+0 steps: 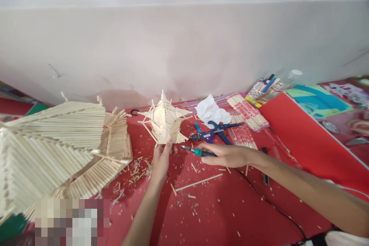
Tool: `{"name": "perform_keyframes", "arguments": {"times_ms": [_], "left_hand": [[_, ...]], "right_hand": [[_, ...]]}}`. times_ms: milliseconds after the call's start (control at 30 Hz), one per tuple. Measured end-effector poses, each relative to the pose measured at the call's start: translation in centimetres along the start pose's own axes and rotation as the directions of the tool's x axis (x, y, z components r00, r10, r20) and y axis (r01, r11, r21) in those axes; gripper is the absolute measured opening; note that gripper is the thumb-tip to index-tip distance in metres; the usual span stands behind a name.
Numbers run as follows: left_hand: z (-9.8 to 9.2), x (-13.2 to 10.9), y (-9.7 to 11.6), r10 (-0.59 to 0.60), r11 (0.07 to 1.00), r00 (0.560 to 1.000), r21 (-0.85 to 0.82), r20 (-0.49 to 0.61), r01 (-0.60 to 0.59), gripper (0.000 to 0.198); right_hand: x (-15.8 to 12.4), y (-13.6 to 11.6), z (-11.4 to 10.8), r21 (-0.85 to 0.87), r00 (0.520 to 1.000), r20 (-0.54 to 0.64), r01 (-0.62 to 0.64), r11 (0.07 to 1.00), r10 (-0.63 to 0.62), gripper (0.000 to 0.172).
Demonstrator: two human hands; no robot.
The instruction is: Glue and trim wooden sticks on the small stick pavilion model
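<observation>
My left hand (160, 158) pinches the lower edge of a small star-shaped stick model (165, 119) and holds it upright on the red table (219, 207). My right hand (227, 155) is closed round a green-handled corded tool (198, 152). The tool's metal tip points left toward the model's base, a short way from it. A black cord (268, 203) runs from the tool back along my right arm.
A large stick-built roof structure (57, 150) fills the left side. Blue scissors (217, 130), crumpled white tissue (211, 111), packets of sticks (248, 112) and a pen cup (262, 86) lie behind my right hand. Loose sticks and splinters litter the table. A white partition (184, 46) stands behind, with people beyond it.
</observation>
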State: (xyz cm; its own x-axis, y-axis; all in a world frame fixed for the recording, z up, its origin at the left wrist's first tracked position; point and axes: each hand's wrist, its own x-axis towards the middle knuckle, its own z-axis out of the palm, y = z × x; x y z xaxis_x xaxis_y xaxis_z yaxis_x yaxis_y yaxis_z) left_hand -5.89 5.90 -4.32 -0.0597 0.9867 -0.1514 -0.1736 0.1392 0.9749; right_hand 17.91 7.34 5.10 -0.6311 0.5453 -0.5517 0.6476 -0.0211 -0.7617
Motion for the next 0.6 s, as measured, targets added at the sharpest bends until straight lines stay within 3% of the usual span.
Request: {"name": "perform_keyframes", "arguments": {"times_ms": [167, 400, 600], "left_hand": [[0.6, -0.3, 0.4, -0.017, 1.000, 1.000, 0.012, -0.006, 0.017, 0.040], [0.6, -0.4, 0.9, -0.022, 0.999, 1.000, 0.045, -0.012, 0.022, 0.043], [0.7, -0.5, 1.1, -0.024, 0.998, 1.000, 0.063, -0.012, 0.025, 0.044]], "right_hand": [[0.3, 0.3, -0.4, 0.022, 0.999, -0.029, -0.034, 0.999, 0.035, 0.072], [0.7, 0.1, -0.4, -0.003, 0.997, -0.077, -0.011, 1.000, 0.011, 0.060], [0.2, 0.3, -0.6, -0.006, 0.996, -0.077, -0.050, 0.999, 0.049, 0.068]]}}
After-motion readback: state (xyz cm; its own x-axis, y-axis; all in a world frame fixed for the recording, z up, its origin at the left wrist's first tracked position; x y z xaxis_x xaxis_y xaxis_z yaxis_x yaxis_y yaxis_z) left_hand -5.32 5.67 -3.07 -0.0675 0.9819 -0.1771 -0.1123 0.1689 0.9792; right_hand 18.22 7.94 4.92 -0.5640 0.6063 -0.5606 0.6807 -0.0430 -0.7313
